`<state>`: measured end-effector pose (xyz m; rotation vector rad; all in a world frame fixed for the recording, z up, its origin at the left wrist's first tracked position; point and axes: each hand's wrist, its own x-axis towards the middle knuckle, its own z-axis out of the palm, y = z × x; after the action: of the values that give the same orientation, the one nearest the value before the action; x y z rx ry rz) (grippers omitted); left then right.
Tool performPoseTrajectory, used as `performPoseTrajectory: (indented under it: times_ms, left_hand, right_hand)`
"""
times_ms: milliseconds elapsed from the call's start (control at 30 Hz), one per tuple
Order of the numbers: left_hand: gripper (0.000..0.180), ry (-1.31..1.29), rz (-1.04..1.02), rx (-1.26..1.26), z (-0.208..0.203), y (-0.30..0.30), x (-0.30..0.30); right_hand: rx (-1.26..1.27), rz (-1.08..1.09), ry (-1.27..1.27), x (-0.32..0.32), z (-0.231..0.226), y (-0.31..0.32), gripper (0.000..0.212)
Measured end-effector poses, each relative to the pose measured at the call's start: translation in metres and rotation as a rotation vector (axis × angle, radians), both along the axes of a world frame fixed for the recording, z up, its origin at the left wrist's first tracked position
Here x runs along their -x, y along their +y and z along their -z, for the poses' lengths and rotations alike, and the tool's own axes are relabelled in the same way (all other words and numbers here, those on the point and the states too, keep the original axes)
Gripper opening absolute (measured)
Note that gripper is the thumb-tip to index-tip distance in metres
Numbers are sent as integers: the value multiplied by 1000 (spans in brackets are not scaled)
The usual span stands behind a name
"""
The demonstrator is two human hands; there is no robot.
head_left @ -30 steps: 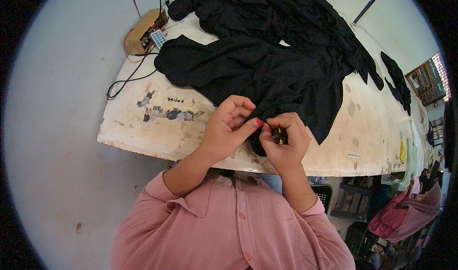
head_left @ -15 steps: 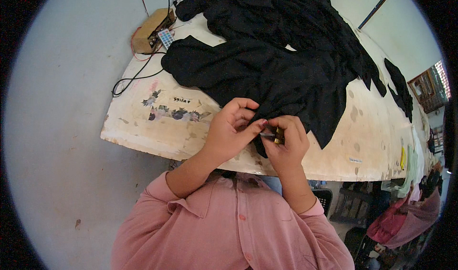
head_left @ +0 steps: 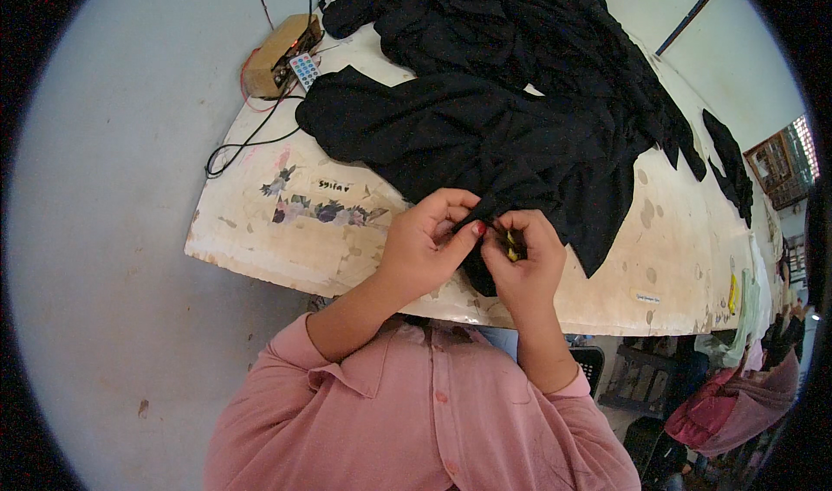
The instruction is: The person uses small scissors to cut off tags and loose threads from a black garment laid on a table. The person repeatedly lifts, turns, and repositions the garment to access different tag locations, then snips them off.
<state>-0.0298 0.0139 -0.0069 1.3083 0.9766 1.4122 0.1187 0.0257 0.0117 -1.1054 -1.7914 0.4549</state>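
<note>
One left hand (head_left: 425, 247): just below the centre of the frame, bent inward, grasping a fold of the black cloth (head_left: 503, 144) between thumb and fingers; marked by a red thumbnail (head_left: 479, 228).
One right hand (head_left: 530, 253): just right of the left hand, with fingers curled around a small yellow thing (head_left: 513, 250), mostly hidden, too small to name; thumb and forefinger brought together at the cloth's fold, near the left thumb.
Black cloth: spread across the centre of the frame, with its lower part gathered at the hands and a pointed corner to their right.
Dark heap (head_left: 520, 23): more black fabric, rumpled, along the top of the frame, just above the cloth.
Separate black piece (head_left: 730, 166): at the right of the frame, apart from the heap.
Pale table (head_left: 607, 300): stained, under all the fabric, with floral decoration (head_left: 325, 211) left of the hands.
Brown box (head_left: 276, 53): upper left of the frame, beside a white remote control (head_left: 305, 71) and a looped black cable (head_left: 230, 153).
Pink shirt (head_left: 433, 404): across the bottom of the frame, with sleeves ending on the forearms.
Reddish-pink cloth (head_left: 702, 413): lower right of the frame.
</note>
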Motion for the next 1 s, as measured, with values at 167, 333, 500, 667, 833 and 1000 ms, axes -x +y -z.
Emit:
performPoseTrajectory:
  times_ms: [167, 333, 500, 667, 833, 1000]
  left_hand:
    - [34, 47, -45, 29, 4, 7, 1]
    - [32, -268, 125, 308, 1, 11, 12]
    - [32, -408, 156, 282, 14, 12, 9]
    - [30, -65, 7, -53, 6, 9, -4]
    - [30, 135, -52, -288, -1, 13, -6]
    - [24, -7, 110, -86, -19, 16, 12]
  right_hand:
    - [-211, -3, -69, 3, 5, -2, 35]
    - [-243, -20, -99, 5, 1, -3, 37]
    - [-232, -39, -115, 3, -2, -5, 31]
    - [94, -55, 272, 1, 12, 1, 15]
    - [653, -163, 675, -9, -9, 0, 9]
    - [-157, 40, 149, -15, -26, 13, 31]
